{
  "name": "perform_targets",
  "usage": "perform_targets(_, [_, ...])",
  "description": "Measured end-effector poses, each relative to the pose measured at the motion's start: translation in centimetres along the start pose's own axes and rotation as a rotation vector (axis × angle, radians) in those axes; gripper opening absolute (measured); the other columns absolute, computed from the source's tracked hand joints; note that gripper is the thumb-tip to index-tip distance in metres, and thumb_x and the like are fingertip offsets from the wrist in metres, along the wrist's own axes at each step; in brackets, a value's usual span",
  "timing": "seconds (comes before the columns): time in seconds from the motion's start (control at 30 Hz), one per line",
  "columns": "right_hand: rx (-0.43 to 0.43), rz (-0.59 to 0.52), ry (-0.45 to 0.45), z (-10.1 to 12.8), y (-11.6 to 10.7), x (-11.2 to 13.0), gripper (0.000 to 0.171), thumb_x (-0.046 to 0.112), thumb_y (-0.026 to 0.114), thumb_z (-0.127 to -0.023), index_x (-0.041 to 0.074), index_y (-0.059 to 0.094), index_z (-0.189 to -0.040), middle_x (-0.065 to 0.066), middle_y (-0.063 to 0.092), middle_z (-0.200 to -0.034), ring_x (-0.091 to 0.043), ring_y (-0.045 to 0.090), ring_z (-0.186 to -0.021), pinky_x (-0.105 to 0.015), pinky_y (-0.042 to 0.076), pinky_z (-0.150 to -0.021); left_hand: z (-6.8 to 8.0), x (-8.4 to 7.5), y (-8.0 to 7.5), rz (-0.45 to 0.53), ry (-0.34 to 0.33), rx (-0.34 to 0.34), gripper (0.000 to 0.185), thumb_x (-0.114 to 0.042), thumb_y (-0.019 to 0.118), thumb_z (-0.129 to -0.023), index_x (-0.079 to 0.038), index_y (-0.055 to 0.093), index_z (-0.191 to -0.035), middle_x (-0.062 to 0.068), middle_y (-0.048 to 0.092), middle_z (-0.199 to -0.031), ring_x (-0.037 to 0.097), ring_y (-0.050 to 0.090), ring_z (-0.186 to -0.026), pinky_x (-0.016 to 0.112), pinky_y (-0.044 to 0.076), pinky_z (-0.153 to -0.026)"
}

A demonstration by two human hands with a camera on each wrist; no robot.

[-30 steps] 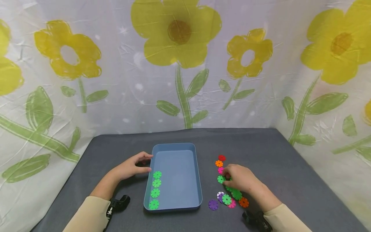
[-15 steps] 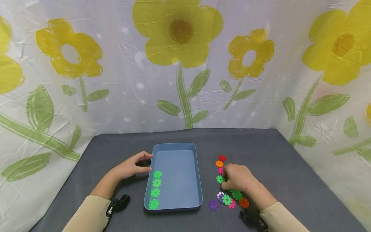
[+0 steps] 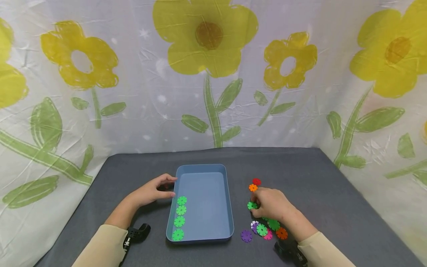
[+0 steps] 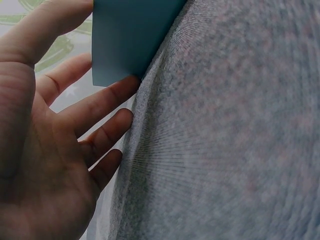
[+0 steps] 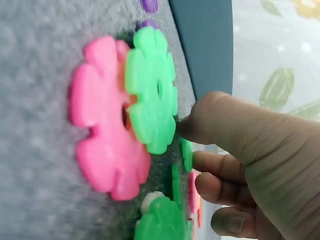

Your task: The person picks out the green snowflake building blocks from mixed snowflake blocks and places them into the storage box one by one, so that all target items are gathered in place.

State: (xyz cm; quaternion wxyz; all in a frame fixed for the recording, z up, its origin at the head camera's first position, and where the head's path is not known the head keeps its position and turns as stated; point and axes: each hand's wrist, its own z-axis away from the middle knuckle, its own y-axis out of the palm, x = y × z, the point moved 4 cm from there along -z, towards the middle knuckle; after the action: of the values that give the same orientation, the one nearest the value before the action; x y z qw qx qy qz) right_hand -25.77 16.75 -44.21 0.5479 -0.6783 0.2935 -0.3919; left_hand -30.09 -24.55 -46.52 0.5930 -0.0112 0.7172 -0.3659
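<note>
A blue tray [image 3: 229,207] lies in the middle of the dark grey table, with several green discs [image 3: 180,216] lined up along its left inner wall. My left hand [image 3: 159,190] rests at the tray's left rim near the far corner. In the left wrist view its fingers [image 4: 100,107] lie straight against the tray wall [image 4: 130,35]. My right hand [image 3: 263,206] hovers over a loose pile of discs right of the tray and pinches a green disc [image 3: 251,205] at its fingertips. In the right wrist view this disc [image 5: 186,155] shows edge-on between thumb and fingers.
Red [image 3: 256,181] and orange [image 3: 253,187] discs lie beyond the right hand. Purple [image 3: 246,235], green [image 3: 261,230], pink [image 3: 268,236] and orange [image 3: 281,233] discs lie near the wrist. A flowered cloth hangs behind the table.
My right hand has shifted a little to the left with the green disc and now covers the pink disc beyond it. The left hand and tray have not moved.
</note>
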Motion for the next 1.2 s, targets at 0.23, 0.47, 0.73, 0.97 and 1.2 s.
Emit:
perform_targets(0.23, [-0.034, -0.002, -0.012, -0.7, -0.7, 0.1, 0.021, 0.025, 0.081, -0.077, 0.017, 0.069, -0.092, 0.012, 0.054, -0.077, -0.004, 0.042, -0.058, -0.028, 0.040, -0.055, 0.0, 0.2, 0.0, 0.000, 0.013, 0.006, 0.054, -0.023, 0.075, -0.096, -0.004, 0.053, -0.142, 0.023, 0.049, -0.148, 0.043, 0.047, -0.131, 0.063, 0.040, -0.103])
perform_targets(0.47, [-0.125, -0.040, -0.045, -2.3, -3.1, 1.0, 0.023, 0.024, 0.080, -0.078, 0.015, 0.071, -0.097, 0.007, 0.064, -0.090, -0.004, 0.051, -0.067, -0.030, 0.048, -0.063, 0.1, 0.4, 0.0, -0.017, -0.002, -0.007, 0.054, -0.025, 0.076, -0.096, -0.004, 0.054, -0.141, 0.022, 0.050, -0.147, 0.042, 0.048, -0.130, 0.063, 0.040, -0.103])
perform_targets(0.73, [-0.218, -0.107, -0.085, -4.9, -5.2, 3.5, 0.022, 0.023, 0.079, -0.080, 0.016, 0.071, -0.100, 0.007, 0.063, -0.094, -0.006, 0.050, -0.066, -0.031, 0.045, -0.062, 0.1, 0.5, -0.1, -0.011, -0.011, -0.010, 0.054, -0.027, 0.076, -0.096, -0.006, 0.054, -0.141, 0.021, 0.051, -0.148, 0.041, 0.049, -0.130, 0.062, 0.040, -0.104])
perform_targets(0.97, [-0.245, -0.142, -0.108, -7.8, -5.6, 6.0, 0.022, 0.025, 0.077, -0.082, 0.017, 0.071, -0.101, 0.009, 0.062, -0.094, -0.007, 0.053, -0.073, -0.031, 0.047, -0.066, 0.1, 0.5, -0.1, -0.016, -0.027, -0.019, 0.053, -0.025, 0.076, -0.096, -0.007, 0.055, -0.141, 0.019, 0.051, -0.147, 0.040, 0.049, -0.130, 0.061, 0.040, -0.104])
perform_targets(1.2, [-0.187, -0.174, -0.134, -10.2, -5.0, 8.3, 0.022, 0.023, 0.075, -0.084, 0.016, 0.071, -0.105, 0.006, 0.063, -0.099, -0.011, 0.058, -0.082, -0.032, 0.048, -0.071, -0.1, 0.5, -0.1, 0.000, -0.038, -0.010, 0.053, -0.025, 0.077, -0.096, -0.008, 0.055, -0.140, 0.017, 0.050, -0.148, 0.040, 0.049, -0.133, 0.062, 0.040, -0.106])
